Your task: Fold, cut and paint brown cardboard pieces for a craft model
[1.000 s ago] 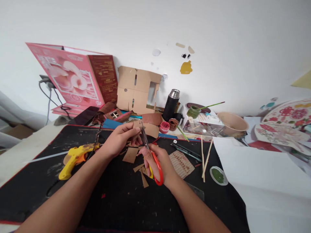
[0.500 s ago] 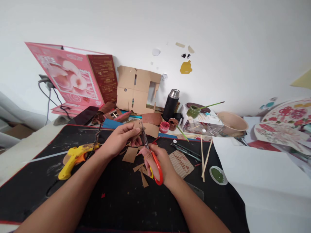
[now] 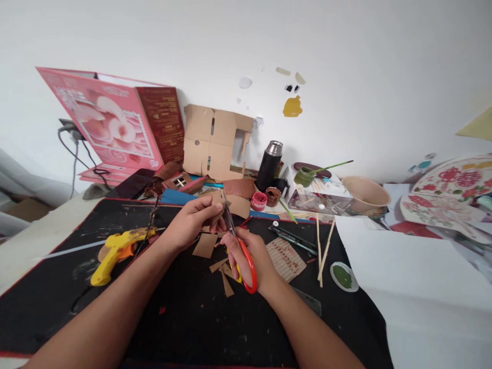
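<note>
My right hand [image 3: 249, 259] is closed round the handles of a pair of scissors [image 3: 251, 269] with red and yellow grips. Their blades point up and away, against a small piece of brown cardboard [image 3: 217, 199]. That piece is pinched between the thumb and fingers of my left hand [image 3: 198, 218], which partly hide it. Below the hands, a square cardboard piece [image 3: 205, 245] and several thin cardboard offcuts [image 3: 226, 283] lie on the black mat [image 3: 192, 323].
A yellow glue gun [image 3: 115, 251] lies at left. Behind stand a cut cardboard sheet [image 3: 215, 138], a pink box [image 3: 115, 123], a black flask [image 3: 270, 166] and paint jars [image 3: 259, 201]. Rightward are corrugated cardboard [image 3: 286, 258], wooden sticks [image 3: 326, 251] and a lid of green paint [image 3: 343, 277].
The view has shifted very slightly, so the scene sits a little further left. Both hands keep nearly the same pose, with the scissors still at the cardboard.
</note>
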Tool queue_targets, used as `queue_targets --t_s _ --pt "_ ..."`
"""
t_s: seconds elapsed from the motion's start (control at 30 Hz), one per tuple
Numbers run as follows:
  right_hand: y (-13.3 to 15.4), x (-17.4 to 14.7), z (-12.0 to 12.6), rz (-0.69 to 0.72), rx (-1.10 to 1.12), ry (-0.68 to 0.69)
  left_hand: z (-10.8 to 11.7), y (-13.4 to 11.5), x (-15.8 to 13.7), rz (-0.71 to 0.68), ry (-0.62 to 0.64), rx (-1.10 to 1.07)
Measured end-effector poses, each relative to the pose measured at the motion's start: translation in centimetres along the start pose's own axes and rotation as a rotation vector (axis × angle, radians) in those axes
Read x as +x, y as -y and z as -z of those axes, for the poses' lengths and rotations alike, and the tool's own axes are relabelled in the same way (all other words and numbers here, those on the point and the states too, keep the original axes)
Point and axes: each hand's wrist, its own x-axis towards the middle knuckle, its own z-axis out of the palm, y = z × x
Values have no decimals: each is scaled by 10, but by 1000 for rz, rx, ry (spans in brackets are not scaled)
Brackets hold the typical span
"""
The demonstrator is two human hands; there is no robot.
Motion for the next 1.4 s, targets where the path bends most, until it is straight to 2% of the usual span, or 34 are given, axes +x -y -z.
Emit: queue_targets --t_s 0.87,1.4 --pt "8 -1 5 -31 -213 -20 3 2 0 28 23 1" --pt "7 -1 4 -32 -221 -35 10 2 2 40 15 41"
